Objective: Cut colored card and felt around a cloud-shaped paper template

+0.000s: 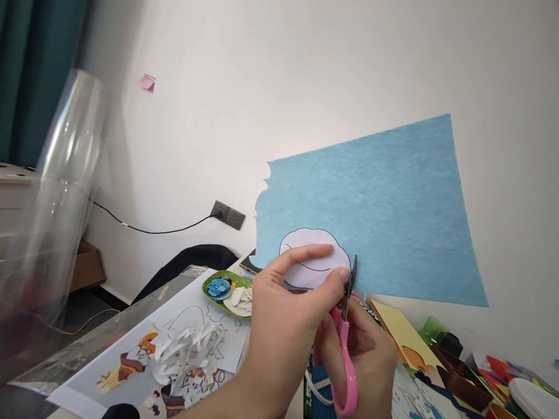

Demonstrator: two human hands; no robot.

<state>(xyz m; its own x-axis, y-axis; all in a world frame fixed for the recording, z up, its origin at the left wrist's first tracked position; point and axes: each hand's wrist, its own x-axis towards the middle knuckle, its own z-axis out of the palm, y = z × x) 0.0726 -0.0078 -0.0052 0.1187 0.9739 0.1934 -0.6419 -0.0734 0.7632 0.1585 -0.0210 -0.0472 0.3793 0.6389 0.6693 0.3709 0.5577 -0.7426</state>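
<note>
My left hand is closed, pinching a white paper cutout with a wavy black outline against a large light-blue sheet. The sheet looks like felt or textured paper, and its left edge is cut in scallops. In my right hand is a pair of pink-handled scissors. Their dark blades point upward, over the lower edge of the blue sheet and beside the cutout's right end. Whether the blades are fully closed is hard to make out.
A green tray holds blue and white scraps. White paper strips lie on a printed sheet at the left. Yellow card and a white round lid are at the right. Clear rolled plastic stands far left, near a wall socket.
</note>
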